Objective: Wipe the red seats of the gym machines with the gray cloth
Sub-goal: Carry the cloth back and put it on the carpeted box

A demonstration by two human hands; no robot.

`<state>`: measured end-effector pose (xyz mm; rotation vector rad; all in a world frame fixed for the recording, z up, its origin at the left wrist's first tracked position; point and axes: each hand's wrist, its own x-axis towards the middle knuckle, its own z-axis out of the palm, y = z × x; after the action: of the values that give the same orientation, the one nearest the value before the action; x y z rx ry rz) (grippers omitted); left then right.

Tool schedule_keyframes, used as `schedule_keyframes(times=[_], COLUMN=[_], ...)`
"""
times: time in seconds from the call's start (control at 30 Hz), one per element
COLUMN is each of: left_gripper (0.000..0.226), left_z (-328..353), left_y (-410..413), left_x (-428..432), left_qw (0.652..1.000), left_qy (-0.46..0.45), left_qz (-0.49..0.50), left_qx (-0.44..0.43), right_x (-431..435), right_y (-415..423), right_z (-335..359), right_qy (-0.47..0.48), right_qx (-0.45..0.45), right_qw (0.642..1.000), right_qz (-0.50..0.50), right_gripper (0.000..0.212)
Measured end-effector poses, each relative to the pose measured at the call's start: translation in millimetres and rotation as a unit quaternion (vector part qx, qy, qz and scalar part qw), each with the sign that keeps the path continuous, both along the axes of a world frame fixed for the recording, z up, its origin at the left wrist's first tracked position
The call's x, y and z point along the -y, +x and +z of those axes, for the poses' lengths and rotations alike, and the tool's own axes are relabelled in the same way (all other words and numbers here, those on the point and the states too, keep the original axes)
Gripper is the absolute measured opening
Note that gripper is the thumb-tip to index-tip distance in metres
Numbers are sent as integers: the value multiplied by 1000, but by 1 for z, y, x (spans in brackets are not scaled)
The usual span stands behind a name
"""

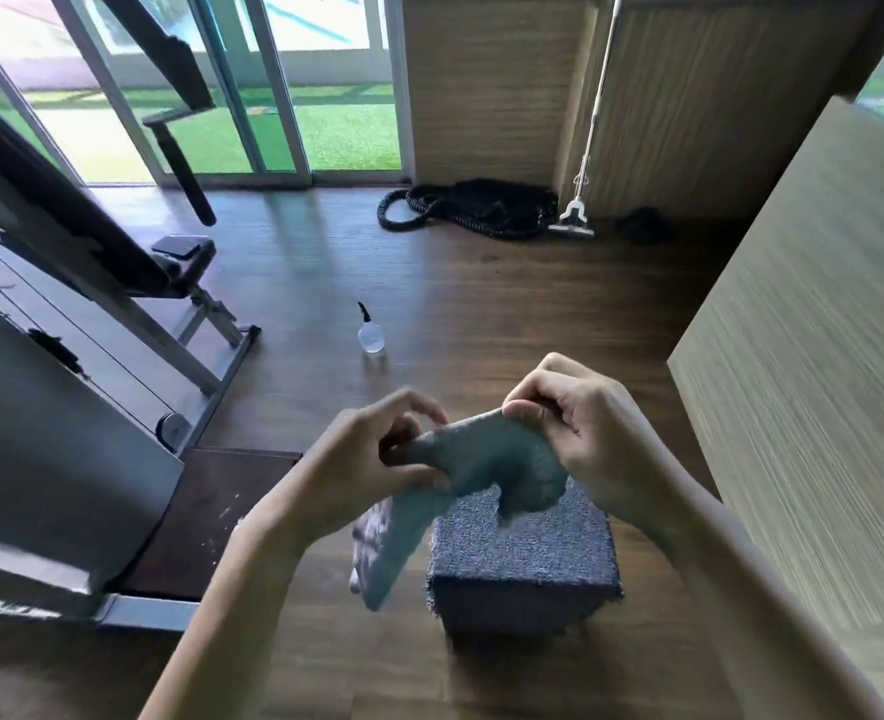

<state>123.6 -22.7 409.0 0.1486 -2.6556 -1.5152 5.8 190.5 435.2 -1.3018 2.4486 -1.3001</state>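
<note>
Both hands, left (pixel 372 449) and right (pixel 580 428), pinching the gray cloth (pixel 486 467) above a carpeted block (pixel 523 563)

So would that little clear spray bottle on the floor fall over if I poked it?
Probably. The small clear spray bottle stands upright on the smooth wooden floor, so a poke could slide it. Its black nozzle sits high on a small base, so it may tip.
</note>
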Motion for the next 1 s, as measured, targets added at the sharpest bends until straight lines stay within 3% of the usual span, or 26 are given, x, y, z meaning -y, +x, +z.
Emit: schedule_keyframes(times=[0.13, 0.37, 0.5, 0.67, 0.77, 0.9, 1.0], left_gripper=[24, 27, 17, 13, 15, 27, 27], left_z=[-22, -32, -50, -123, -197, -308, -356], left_y=[14, -3, -26, -50, -86, -136, -145], left_x=[28, 17, 6, 2, 0, -4, -2], left_qw=[997, 983, 982, 984, 973, 971, 971], left_qy=[-47, 130, 165, 87, 21, -43, -73], left_qz=[25, 128, 93, -19, -44, 28, 113], left_qx=[54, -29, -8, 157, 224, 233, 198], right_x=[-2, -14, -30, -64, -74, -72, -73], right_y=[2, -3, -13, -51, -87, -131, -144], right_z=[3, -24, -54, -136, -219, -329, -381], right_qy=[-43, -91, 4, 168, 264, 309, 292], right_qx=[13, 173, 164, 152, 157, 145, 141], right_qw=[999, 976, 984, 973, 950, 932, 929], right_qz=[-29, -100, -67, -45, -54, -124, -178], right_gripper=[14, 40, 47, 25, 23, 15, 18])
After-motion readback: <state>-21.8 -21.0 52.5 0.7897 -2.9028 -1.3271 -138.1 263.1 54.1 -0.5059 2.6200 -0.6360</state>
